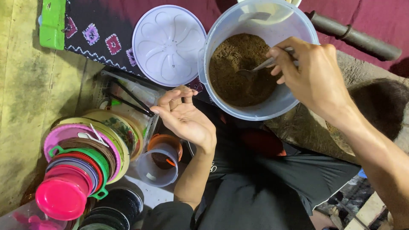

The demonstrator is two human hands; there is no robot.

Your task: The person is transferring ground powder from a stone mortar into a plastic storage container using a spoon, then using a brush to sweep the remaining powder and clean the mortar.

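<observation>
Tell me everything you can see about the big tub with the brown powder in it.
The tub is a round, translucent pale-blue container that looks like plastic, open, seen from above. Dark brown powder covers its bottom. A metal spoon, held by the right hand, dips into the powder. Its lilac lid lies beside it, touching the rim. The left hand waits palm-up just below it.

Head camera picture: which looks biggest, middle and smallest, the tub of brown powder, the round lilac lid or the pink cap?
1. Clear round plastic tub of brown powder, largest.
2. Round lilac plastic lid, a little smaller across.
3. Bright pink round plastic cap, smallest, though it may sit nearer the camera.
</observation>
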